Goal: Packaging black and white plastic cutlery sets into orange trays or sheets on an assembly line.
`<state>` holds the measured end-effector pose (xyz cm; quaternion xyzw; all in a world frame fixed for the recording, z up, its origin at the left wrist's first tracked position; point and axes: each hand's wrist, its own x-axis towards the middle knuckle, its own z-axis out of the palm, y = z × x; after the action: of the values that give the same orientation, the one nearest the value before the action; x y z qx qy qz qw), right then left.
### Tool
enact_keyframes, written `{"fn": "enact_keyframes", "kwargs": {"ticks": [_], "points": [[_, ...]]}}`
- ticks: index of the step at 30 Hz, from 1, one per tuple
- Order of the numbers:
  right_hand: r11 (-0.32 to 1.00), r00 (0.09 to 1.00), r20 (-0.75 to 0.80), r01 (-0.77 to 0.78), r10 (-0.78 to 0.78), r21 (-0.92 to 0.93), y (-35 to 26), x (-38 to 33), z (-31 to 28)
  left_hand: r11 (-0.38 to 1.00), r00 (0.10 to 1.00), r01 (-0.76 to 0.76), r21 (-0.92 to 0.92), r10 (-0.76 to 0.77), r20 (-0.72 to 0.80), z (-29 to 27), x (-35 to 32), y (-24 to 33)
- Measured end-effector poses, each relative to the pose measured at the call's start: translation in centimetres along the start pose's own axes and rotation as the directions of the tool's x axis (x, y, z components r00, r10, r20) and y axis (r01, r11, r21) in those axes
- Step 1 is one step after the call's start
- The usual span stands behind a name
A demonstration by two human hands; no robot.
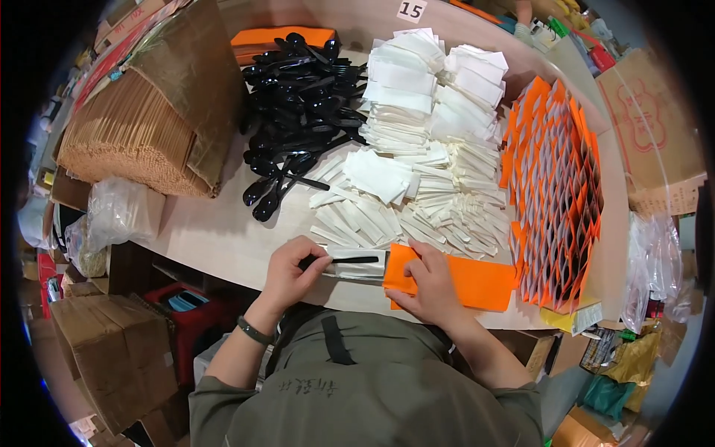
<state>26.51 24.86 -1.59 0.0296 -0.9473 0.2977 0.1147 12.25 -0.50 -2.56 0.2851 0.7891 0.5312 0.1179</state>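
Observation:
My left hand (296, 273) pinches a black plastic utensil whose handle (357, 260) points right; its head is hidden by my fingers. A narrow white paper packet (356, 274) lies along under the handle, its left end at the same fingers. My right hand (427, 287) grips the left, open end of a flat orange paper sleeve (477, 283) at the table's near edge. The handle tip and the packet's right end are close to that opening. Straight ahead lie piled black spoons and forks (298, 112) and heaps of folded white paper napkins (402, 82).
Fanned orange sleeves (555, 194) stand along the table's right side. At left sits an open carton (201, 82) packed with brown paper pieces (126, 141). An orange stack (249, 39) lies behind the cutlery. A cardboard box (112, 354) is below left, another (655, 127) far right.

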Motion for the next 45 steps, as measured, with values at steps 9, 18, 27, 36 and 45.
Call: {"fn": "enact_keyframes", "kwargs": {"ticks": [9,18,27,36,45], "points": [[0.973,0.99,-0.136,0.078,-0.049,0.216,-2.1,3.0,-0.5,0.872,0.954,-0.291,0.394,0.233,0.19,3.8,2.5,3.2],[0.719,0.656,-0.472,-0.16,0.589,0.676,-0.4,13.0,-6.8,0.698,0.793,-0.551,0.458,0.266,0.549,1.9,5.0,3.3],[0.785,0.562,-0.638,-0.034,0.527,0.619,0.0,14.7,-9.2,0.742,0.8,-0.56,0.368,0.369,0.473,2.4,3.6,2.3],[0.799,0.483,-0.737,0.117,0.474,0.59,0.0,15.2,-9.3,0.735,0.748,-0.618,0.279,0.441,0.496,2.1,3.6,3.1],[0.586,0.496,-0.563,0.128,0.661,0.8,0.6,16.4,-11.8,0.734,0.788,-0.571,0.368,0.364,0.497,2.7,2.6,3.1]]}}
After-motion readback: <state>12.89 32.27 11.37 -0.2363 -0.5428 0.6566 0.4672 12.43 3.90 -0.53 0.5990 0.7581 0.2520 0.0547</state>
